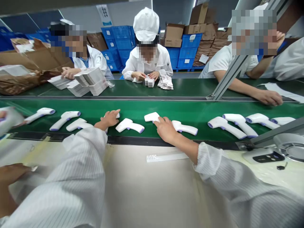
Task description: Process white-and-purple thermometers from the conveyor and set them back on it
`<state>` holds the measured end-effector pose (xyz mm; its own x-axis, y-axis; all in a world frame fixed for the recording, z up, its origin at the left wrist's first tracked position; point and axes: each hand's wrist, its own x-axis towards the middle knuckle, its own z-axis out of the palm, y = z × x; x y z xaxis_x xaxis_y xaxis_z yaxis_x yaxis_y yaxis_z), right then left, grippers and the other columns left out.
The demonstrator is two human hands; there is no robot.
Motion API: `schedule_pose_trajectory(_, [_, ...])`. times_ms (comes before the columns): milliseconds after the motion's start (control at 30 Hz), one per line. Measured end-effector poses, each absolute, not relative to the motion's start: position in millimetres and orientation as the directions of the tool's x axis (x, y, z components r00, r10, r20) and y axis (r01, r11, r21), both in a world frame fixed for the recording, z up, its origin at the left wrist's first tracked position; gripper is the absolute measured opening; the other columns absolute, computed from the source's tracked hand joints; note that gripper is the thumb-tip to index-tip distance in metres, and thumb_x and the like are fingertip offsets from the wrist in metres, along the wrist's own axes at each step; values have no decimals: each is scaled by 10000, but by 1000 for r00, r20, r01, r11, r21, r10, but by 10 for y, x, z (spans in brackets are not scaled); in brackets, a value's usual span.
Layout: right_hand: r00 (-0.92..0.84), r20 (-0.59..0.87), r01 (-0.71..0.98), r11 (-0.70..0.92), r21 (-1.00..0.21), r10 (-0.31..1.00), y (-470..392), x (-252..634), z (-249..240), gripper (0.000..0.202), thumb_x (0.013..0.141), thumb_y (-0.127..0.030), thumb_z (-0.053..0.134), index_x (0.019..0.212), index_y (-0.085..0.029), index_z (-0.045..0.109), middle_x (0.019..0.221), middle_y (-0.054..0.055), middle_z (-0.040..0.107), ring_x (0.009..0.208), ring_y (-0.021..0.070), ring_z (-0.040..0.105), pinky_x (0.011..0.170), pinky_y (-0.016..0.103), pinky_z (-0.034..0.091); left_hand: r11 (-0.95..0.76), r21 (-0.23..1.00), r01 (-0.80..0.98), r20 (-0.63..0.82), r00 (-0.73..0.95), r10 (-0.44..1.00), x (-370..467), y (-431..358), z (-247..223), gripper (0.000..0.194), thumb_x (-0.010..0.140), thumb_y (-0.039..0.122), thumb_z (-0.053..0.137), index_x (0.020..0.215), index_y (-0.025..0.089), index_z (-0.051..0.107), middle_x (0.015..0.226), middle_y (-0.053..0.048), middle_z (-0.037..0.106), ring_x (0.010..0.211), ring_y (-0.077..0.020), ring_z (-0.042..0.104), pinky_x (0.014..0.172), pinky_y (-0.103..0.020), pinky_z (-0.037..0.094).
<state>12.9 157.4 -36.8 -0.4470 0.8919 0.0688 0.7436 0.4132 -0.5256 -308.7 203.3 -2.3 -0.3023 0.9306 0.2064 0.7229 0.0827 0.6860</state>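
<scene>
Green belt (129,109), left hand (110,119) and right hand (166,129) partly open, each apparently touching a white device (151,117)

Hands (167,129) on wht thermometers (152,117), grn belt (129,109)

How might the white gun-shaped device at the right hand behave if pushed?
The device by the right hand looks stiff, like moulded plastic. Its angled shape probably keeps it from rolling on the green belt. Being smooth-looking, it might feel slightly slippery.
</scene>
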Motion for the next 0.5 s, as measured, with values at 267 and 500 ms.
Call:
schedule_pose_trajectory(267, [-663,-181,640,424,-641,727,906,388,-145,160,885,-212,672,1026,-185,742,978,52,735,795,168,645,678,265,409,-120,689,714,482,-328,813,-2975,1905,227,499,727,252,832,1193,220,659,1205,-12,575,1374,-320,366,1277,-509,128])
schedule_pose_trajectory(500, [-693,-225,619,405,-673,685,818,367,-190,153,790,-52,627,706,-170,677,768,16,704,693,132,589,606,249,337,-306,883,357,431,-356,829,-2086,1179,263,666,781,378,692,1403,238,499,1047,-50,638,954,-229,629,816,-372,547])
